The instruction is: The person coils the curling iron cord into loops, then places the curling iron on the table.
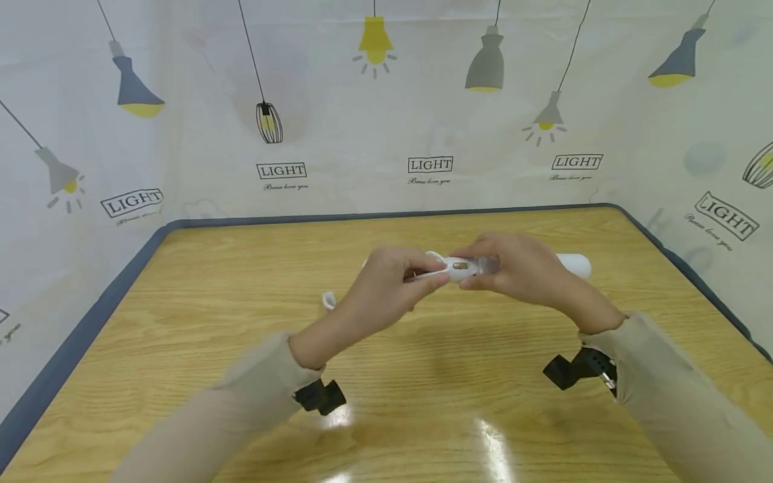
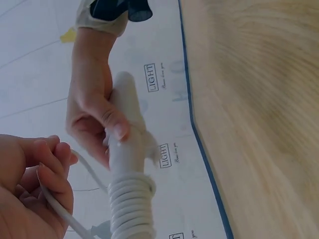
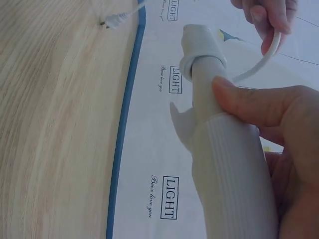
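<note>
A white curling iron (image 1: 575, 265), with a ribbed part and a small lever (image 3: 183, 124), is held up over the table. My right hand (image 1: 522, 268) grips it around the body, its thumb (image 3: 239, 102) lying along the side. White cord (image 2: 130, 206) is wound in several turns around one end of the iron. My left hand (image 1: 386, 278) pinches a loose stretch of this cord (image 2: 62, 211) between thumb and fingers, beside the wound end. The plug (image 3: 117, 21) hangs at the cord's far end, seen past my left wrist as a white piece (image 1: 329, 300) in the head view.
Under both hands lies a wood-grain table (image 1: 423, 376) with a dark blue border (image 1: 392, 215) along its back and sides. A pale backdrop (image 1: 338, 134) printed with lamps stands behind and at both sides. A black camera mount (image 1: 580, 370) sits at each wrist.
</note>
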A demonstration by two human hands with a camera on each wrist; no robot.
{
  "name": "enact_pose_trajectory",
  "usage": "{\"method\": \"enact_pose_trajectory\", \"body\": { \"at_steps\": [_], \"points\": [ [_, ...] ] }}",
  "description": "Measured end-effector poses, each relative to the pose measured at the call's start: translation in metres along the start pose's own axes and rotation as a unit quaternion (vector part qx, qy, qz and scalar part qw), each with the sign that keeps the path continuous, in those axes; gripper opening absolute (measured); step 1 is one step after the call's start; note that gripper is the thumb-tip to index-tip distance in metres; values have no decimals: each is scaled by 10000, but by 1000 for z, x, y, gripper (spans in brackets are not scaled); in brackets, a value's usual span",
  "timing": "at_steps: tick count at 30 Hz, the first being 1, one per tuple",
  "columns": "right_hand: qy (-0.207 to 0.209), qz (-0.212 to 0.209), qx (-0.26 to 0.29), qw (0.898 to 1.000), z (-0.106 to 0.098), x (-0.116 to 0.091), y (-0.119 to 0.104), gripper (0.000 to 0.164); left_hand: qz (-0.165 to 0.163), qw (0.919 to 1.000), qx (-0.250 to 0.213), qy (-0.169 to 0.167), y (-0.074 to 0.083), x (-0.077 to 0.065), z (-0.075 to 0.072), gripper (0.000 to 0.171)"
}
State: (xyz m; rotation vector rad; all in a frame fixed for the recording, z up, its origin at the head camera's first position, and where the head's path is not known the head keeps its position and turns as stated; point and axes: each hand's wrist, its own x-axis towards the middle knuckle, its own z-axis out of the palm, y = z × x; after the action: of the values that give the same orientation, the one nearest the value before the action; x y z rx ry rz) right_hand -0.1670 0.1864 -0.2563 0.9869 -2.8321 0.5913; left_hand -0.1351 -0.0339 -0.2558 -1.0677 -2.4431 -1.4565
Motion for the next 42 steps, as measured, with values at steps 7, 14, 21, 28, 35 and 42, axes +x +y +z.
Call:
{"method": "enact_pose_trajectory", "body": {
  "at_steps": [7,14,21,28,35,42],
  "points": [
    [479,29,-135,9988,-4,-1,1,42,327,9994,7,-98,-10,-11,16,24],
    [488,-256,-327,9979,-1,1,-1,41,644,9977,-68,-195,-9,-8,21,27],
    [521,95,-141,9985,-9,-2,1,42,244,9997,30,-8,-12,-21,13,23],
    [831,263,-223,9959,-11,-5,4,41,50,9990,-84,435,-15,-35,4,23],
    [1336,198,344,9902,-19,-4,-5,39,134,9968,-782,-52,-19,-34,11,33],
    [1445,-508,1250,9803,-31,-13,-13,37,-815,9678,-2074,-1173,-52,-17,5,29]
  ]
}}
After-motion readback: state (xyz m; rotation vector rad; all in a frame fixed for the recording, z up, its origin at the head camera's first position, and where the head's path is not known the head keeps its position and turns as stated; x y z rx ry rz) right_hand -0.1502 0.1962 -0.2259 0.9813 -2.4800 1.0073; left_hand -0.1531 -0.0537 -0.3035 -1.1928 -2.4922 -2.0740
